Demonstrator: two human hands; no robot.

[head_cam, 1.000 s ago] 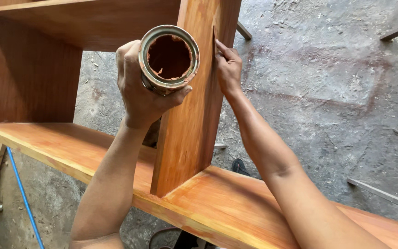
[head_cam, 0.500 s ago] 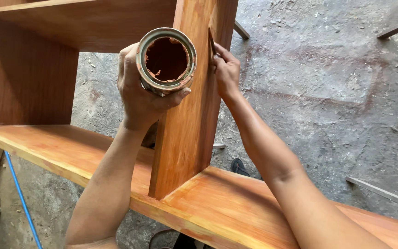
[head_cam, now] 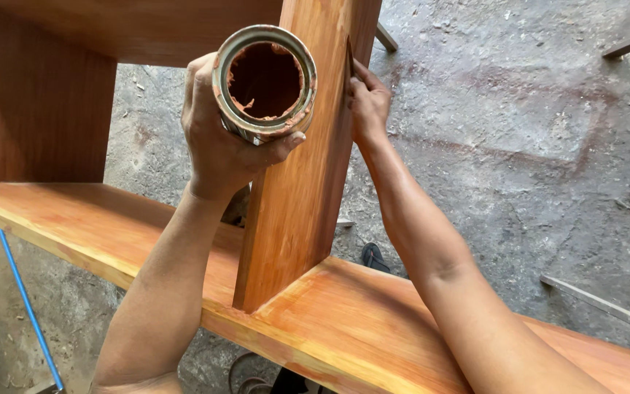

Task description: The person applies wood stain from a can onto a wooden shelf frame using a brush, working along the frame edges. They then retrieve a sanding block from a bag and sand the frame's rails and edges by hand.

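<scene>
Open tin can [head_cam: 265, 82] of reddish-brown filler, clamped in left hand [head_cam: 220, 138] beside upright wooden panel [head_cam: 308, 160]; right hand [head_cam: 368, 106] pinching thin blade [head_cam: 349, 55] against panel edge: best kept flat, pressed lightly, can level and close.

Soft, even daylight fills the scene, bright without harsh glare. The concrete floor [head_cam: 519, 131] reads pale and evenly lit, with only faint shadows. A mild sheen lies on the stained wooden board [head_cam: 373, 328] and on the rim of the metal tin [head_cam: 264, 84], whose inside stays dark. The forearms nearest the camera look slightly soft; the rest is sharp, with little edge distortion.
</scene>
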